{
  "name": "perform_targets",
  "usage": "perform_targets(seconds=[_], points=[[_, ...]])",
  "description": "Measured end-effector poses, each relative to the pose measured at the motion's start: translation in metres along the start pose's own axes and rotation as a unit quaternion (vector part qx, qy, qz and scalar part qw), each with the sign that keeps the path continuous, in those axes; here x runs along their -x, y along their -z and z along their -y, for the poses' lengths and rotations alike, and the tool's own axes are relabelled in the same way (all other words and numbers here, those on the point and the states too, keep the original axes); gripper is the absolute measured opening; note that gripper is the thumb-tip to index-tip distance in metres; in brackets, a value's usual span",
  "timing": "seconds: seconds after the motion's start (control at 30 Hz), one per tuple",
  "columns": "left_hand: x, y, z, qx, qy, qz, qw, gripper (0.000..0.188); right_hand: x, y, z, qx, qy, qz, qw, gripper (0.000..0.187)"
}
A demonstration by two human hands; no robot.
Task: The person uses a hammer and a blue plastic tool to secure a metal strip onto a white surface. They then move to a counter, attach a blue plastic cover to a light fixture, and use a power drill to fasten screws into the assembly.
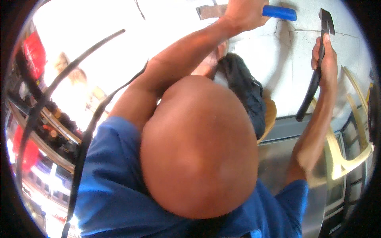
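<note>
At the left, a red sheet (pixel 35 53) is seen beyond dark curved bars (pixel 51 89), beside an area washed out by glare. Farther right, at the far edge, the fingers of the left hand (pixel 246 15) are closed. A blue handle (pixel 282 13) is gripped there, jutting out to the right, while a flat brown strip (pixel 212 12) emerges to the left; whether the two are joined is hidden by the hand. Nearer, a black cloth item (pixel 243 95) is seen in front of a pale tiled surface (pixel 303 51). At the right, a hammer (pixel 308 97) is held by the right hand (pixel 328 59), its fingers wrapped around the black shaft just below the head. The head is pointed away, and the shaft end is slanted near and left. Beyond the right forearm, a pale yellow chair (pixel 337 168) is seen.
</note>
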State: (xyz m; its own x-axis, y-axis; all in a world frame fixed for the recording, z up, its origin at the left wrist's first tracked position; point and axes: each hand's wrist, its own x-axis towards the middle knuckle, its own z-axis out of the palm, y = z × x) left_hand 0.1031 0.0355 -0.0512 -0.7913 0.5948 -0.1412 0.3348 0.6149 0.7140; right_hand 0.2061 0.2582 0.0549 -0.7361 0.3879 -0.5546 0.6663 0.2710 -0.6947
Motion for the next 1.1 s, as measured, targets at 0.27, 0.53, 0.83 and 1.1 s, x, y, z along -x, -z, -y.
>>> perform_targets(seconds=[0.27, 0.53, 0.83, 1.1], points=[[0.031, 0.006, 0.003, 0.051, -0.08, -0.101, 0.99, 0.01, 0.04, -0.021, -0.018, -0.006, -0.042, -0.02, 0.999, 0.049], [0.003, -0.003, -0.008, 0.032, -0.057, 0.01, 0.998, 0.012, 0.042, -0.02, -0.024, -0.042, -0.084, -0.033, 0.995, 0.05], [-0.006, 0.0, -0.002, 0.024, -0.028, -0.01, 0.999, 0.013, 0.033, -0.021, -0.029, -0.059, -0.061, -0.04, 0.996, 0.051], [-0.007, -0.002, -0.004, 0.036, -0.03, -0.016, 0.999, 0.012, 0.027, -0.023, -0.026, -0.089, -0.04, -0.019, 0.995, 0.049]])
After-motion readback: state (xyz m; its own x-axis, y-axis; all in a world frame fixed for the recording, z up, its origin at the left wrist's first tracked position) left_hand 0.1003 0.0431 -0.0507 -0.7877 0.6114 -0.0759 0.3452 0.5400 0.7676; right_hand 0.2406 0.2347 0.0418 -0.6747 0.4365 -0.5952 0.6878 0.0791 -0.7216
